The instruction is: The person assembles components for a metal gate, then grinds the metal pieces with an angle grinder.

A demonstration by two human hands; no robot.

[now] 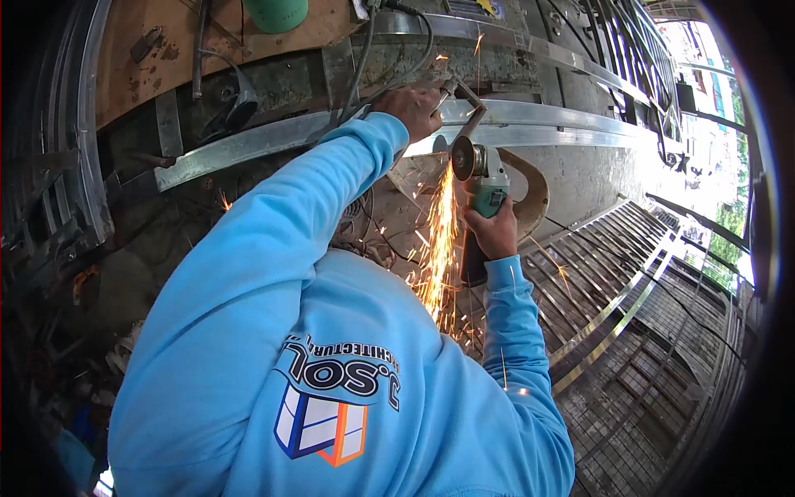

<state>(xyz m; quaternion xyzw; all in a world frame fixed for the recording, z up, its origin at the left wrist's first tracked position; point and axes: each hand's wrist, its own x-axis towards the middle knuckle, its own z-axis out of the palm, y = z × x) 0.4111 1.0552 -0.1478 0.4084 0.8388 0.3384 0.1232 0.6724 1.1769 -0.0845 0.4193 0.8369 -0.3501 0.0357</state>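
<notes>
My right hand (494, 230) is wrapped round the green and grey body of an angle grinder (489, 186). Its disc (465, 157) touches or nearly touches the lower end of a short angled metal piece (474, 118), and a stream of orange sparks (440, 248) sprays down toward my body. My left hand (411, 109) is closed at the upper end of that metal piece, over a long shiny metal bar (546, 116); its fingertips are partly hidden. Light blue sleeves cover both my arms.
A green bucket (276, 12) stands on a brown board (178, 41) beside a padlock (146, 44). A dark cable (358, 70) runs near my left hand. A slatted metal grille (592, 269) lies at right, with a curved tan object (534, 195) behind the grinder.
</notes>
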